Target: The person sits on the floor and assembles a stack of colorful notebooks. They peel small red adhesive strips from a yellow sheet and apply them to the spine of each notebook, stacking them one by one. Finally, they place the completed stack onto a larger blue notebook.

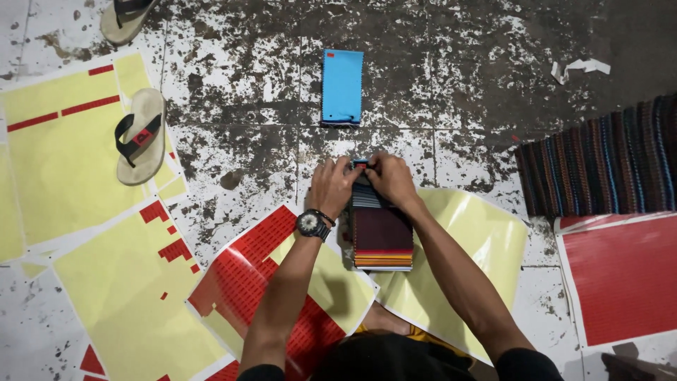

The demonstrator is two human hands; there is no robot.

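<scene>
A stained, speckled floor (pixel 240 134) carries everything here. Large yellow backing sheets (pixel 63 162) with red strips lie along its left edge, one more yellow sheet (pixel 472 240) spreads under the person's right forearm, and a sheet of red stickers (pixel 624 279) lies by the right edge, just below a striped woven mat (pixel 599 162). Another partly peeled red and yellow sheet (pixel 247 282) lies under the left forearm near the floor's lower edge. Two sandals sit toward the upper left: one (pixel 141 137) rests across a yellow sheet, the other (pixel 123 17) is cut by the top edge. In the middle of the floor sits a stack of fabric swatches (pixel 382 236), its top piece dark maroon, with many coloured edges showing at its near end. Both hands meet at the stack's far end: the left hand (pixel 333 187), with a black wristwatch (pixel 311 224), and the right hand (pixel 390 180) have their fingers curled in and pinching the same small spot on the top swatches. Beyond them, apart from the stack, lies a blue swatch bundle (pixel 342 86). A scrap of white paper (pixel 580 68) lies near the upper right corner.
</scene>
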